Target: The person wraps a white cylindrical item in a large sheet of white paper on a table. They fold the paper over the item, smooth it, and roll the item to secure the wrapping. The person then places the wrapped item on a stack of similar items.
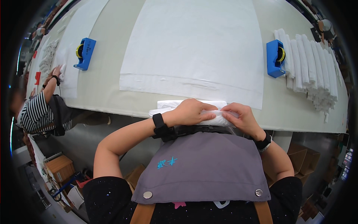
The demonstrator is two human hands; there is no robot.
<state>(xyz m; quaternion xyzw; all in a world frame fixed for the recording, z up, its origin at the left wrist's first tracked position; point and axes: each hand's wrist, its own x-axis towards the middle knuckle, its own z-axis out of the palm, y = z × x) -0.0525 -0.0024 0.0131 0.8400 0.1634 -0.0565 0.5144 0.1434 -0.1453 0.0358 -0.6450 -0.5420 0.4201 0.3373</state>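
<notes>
At the table's front edge, close to my body, lies a soft white rolled bundle [220, 120] of thin sheet material. My left hand [191, 112] reaches across its top, fingers curled over it and thumb pressed against its near side. Thumb and fingers of my right hand [242, 117] pinch the bundle's right end. Both hands almost meet there. Just beyond them a large flat white sheet [194, 48] is spread on the table, with creases along its near edge. The bundle's underside is hidden, and the frame does not show whether it is fabric or film.
Blue tape dispensers [86, 54] [275, 59] with yellow rolls stand left and right of the sheet. Many white rolls [309, 63] lie in a row at the right of the pale table [108, 86]. A co-worker [44, 108] in stripes works at the left; cardboard boxes [302, 160] stand below right.
</notes>
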